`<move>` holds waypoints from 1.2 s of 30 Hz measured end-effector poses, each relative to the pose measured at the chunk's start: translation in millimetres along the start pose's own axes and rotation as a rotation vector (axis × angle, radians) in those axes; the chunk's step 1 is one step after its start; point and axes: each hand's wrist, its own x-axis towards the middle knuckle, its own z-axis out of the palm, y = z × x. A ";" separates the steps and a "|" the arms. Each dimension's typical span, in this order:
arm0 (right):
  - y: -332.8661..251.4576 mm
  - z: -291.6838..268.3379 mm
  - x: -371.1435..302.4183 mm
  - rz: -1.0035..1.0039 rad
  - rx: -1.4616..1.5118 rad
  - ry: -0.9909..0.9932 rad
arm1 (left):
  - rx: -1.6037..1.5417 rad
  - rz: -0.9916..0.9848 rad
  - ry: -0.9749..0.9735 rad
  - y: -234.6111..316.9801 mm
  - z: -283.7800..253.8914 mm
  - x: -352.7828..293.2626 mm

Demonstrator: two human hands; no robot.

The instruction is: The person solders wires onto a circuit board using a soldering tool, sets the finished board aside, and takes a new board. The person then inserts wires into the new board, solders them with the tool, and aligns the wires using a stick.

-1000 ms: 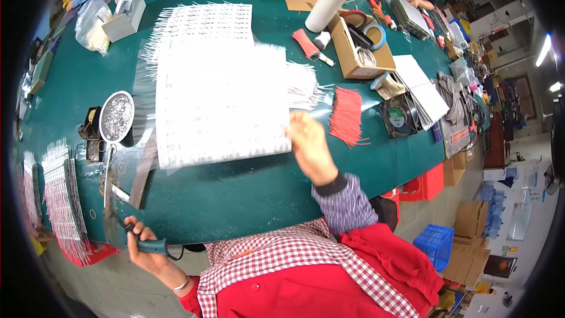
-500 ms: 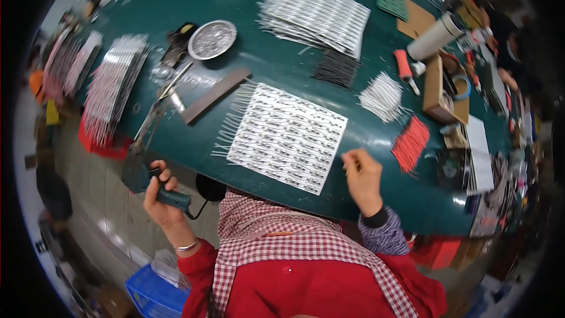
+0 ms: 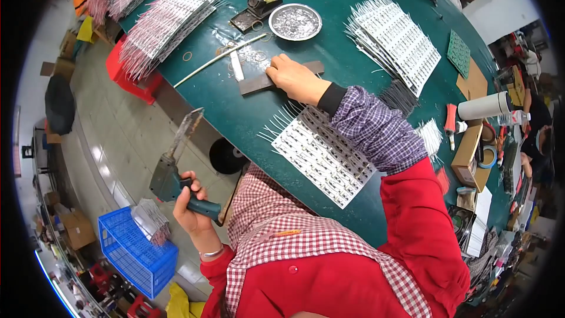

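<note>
Tilted green tool, flat bar

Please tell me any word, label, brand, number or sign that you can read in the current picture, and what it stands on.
None can be read.
Green handheld tool in the left hand: no lettering can be made out.
White wired sheet at the table edge: any fine marks are too small to read.
Clear plastic bottle: too small and blurred.
Cardboard box: any marks are too small.
</note>
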 end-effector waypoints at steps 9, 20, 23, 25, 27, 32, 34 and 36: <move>-16.5 -73.0 -11.4 -0.186 0.061 0.031 | -0.030 -0.005 -0.022 10.2 -14.9 18.8; -69.8 -56.3 -66.9 -0.204 -0.108 -0.232 | -0.008 -0.099 -0.086 -5.4 -6.3 27.1; -82.2 -63.4 -81.6 -0.070 0.005 -0.122 | 0.014 -0.114 -0.093 -5.7 -8.7 20.7; -97.6 -71.7 -114.6 0.074 0.090 0.130 | 0.009 -0.118 -0.075 -4.8 -13.3 16.8; -114.4 -60.8 -172.3 0.404 0.057 0.403 | 0.025 -0.137 -0.100 -4.3 -11.9 18.5; -191.6 -23.0 -267.2 0.930 -0.181 0.478 | 0.037 -0.235 -0.228 -21.5 -1.8 38.0; -214.5 -7.7 -262.0 0.980 -0.185 0.422 | 0.036 -0.311 -0.272 -30.5 18.1 43.5; -219.4 -1.8 -259.8 0.964 -0.210 0.461 | 0.097 -0.370 -0.344 -40.8 35.6 46.4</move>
